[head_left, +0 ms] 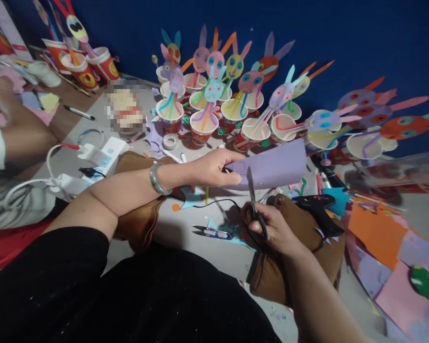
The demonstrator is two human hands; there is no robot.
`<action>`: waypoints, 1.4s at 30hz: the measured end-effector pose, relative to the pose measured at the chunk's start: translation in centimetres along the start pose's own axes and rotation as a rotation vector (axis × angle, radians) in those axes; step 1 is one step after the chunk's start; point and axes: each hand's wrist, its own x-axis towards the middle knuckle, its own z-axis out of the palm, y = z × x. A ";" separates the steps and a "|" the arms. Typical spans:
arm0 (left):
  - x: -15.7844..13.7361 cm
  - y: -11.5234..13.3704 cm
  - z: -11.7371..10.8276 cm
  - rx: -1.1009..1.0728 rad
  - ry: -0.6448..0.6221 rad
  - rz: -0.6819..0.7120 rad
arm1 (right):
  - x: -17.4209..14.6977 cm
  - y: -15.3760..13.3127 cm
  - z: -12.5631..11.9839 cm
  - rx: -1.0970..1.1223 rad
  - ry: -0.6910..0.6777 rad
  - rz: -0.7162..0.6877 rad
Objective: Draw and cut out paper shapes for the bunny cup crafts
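A sheet of purple paper (279, 164) with round outlines drawn near its left end is pinched between the thumb and fingers of my left hand (218, 166). My right hand (271, 226) grips a pair of scissors (251, 188) by the black handles. Their blades point up and overlap the paper's lower edge beside the drawn circles. Below, a pair of thread snips (212, 232) lies on the table near a blue paper scrap (232, 238). A black glue gun (318, 209) rests on a brown cushion (307, 243) to the right of my right hand.
Paper cups (204, 126) holding colourful rabbit-faced figures stand along the blue wall. On the left lie a power strip (109, 155), a marker (79, 112) and a roll of tape (170, 141). Orange paper (375, 231) lies at right. Another person's arm (25, 119) reaches in at far left.
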 end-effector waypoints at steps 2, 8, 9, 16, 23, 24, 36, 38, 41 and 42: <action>0.0 0.1 0.0 -0.008 -0.008 -0.002 | 0.0 -0.1 0.0 -0.011 0.008 0.007; 0.1 -0.1 -0.1 -0.002 -0.012 0.044 | 0.1 -0.5 0.0 -0.020 0.023 -0.006; 0.1 -0.2 -0.1 -0.001 -0.011 0.048 | 0.1 -0.5 0.0 -0.024 0.027 -0.011; 0.2 -0.4 -0.1 -0.107 -0.011 0.043 | 0.3 -0.6 0.0 -0.039 0.036 -0.025; 0.4 -0.7 0.0 -0.141 0.002 0.067 | 0.2 -0.5 0.0 -0.004 0.052 -0.043; 0.4 -0.7 0.0 -0.146 0.002 0.064 | 0.1 -0.5 0.1 -0.001 0.055 -0.045; 0.0 0.1 0.1 -0.047 -0.015 0.032 | 0.2 -0.1 0.0 -0.024 0.036 -0.039; 0.0 -0.1 0.2 -0.036 -0.014 0.036 | 0.1 -0.1 0.1 -0.025 0.033 -0.038; 0.1 -0.3 0.2 -0.033 -0.019 0.046 | 0.2 -0.3 0.2 -0.013 0.025 -0.038; 0.1 -0.4 0.3 -0.032 -0.021 0.050 | 0.2 -0.3 0.3 -0.011 0.023 -0.037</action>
